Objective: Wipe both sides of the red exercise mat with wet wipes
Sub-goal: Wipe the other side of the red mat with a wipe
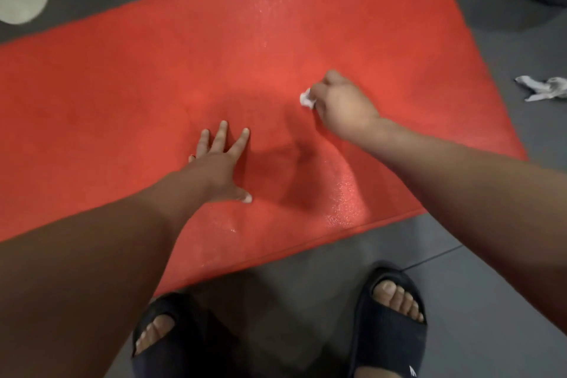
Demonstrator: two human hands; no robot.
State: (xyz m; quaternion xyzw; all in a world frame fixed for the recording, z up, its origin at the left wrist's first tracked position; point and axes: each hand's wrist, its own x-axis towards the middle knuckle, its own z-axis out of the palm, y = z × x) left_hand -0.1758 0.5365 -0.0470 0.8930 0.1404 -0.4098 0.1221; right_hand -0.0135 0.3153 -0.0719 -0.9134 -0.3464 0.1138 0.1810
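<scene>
while the left hand [219, 163] lay spread flat on the red mat [153, 77], likely pinning it, the right hand [340, 104] pinched a balled wet wipe [306, 99] against it. a used wipe [543, 87] lay discarded on the floor [491, 270] beside the mat.

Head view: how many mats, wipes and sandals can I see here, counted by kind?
Red mat: 1
White wipes: 2, the held wipe and the floor wipe
Black sandals: 2, the left sandal and the right sandal
Total: 5
</scene>
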